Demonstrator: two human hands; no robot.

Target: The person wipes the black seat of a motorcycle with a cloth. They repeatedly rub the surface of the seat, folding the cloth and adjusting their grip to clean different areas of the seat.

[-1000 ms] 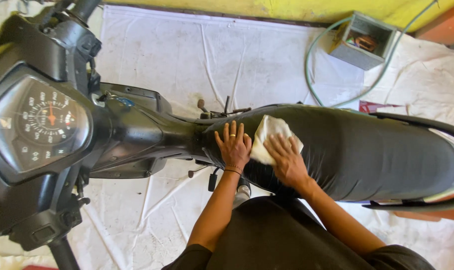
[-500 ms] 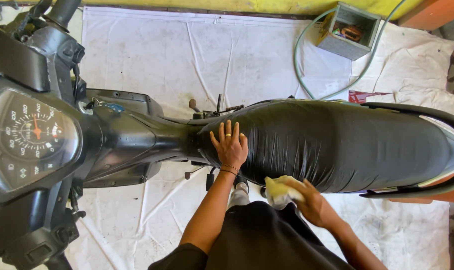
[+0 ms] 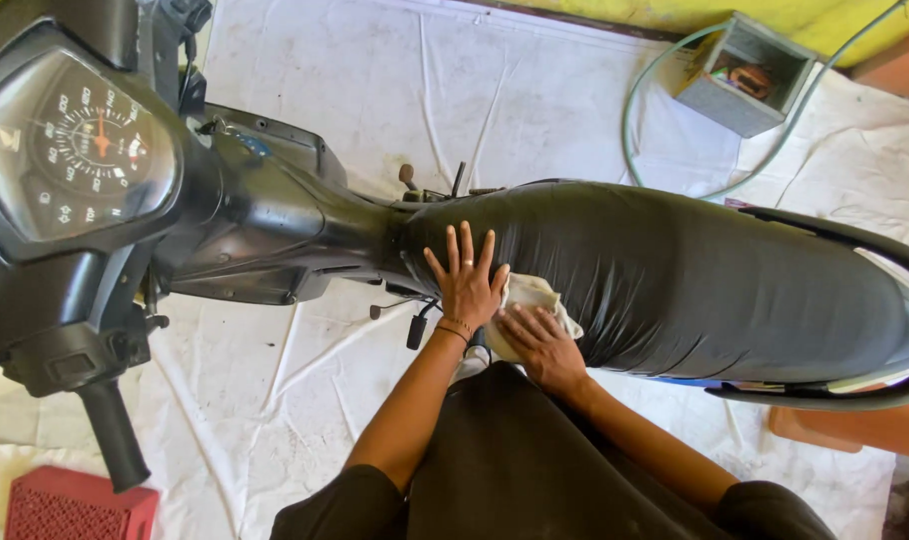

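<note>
A black motorbike lies across the view, its long black seat (image 3: pixel 695 280) in the middle. My left hand (image 3: pixel 468 282) rests flat on the front end of the seat, fingers spread, a thin band at the wrist. My right hand (image 3: pixel 537 340) presses a pale cloth (image 3: pixel 531 296) against the near side of the seat, just right of my left hand. The round speedometer (image 3: pixel 80 150) sits at the left, above the handlebar grip (image 3: pixel 115 435).
White sheeting (image 3: pixel 375 90) covers the floor under the bike. A grey open box (image 3: pixel 743 75) with a looping pale hose (image 3: pixel 645 90) stands at the back right. A red perforated block (image 3: pixel 75 505) lies at the bottom left. My dark-clothed lap fills the bottom centre.
My right hand with the cloth went from the seat top down to the near side, then moved left beside my left hand. My left hand stayed on the seat.
</note>
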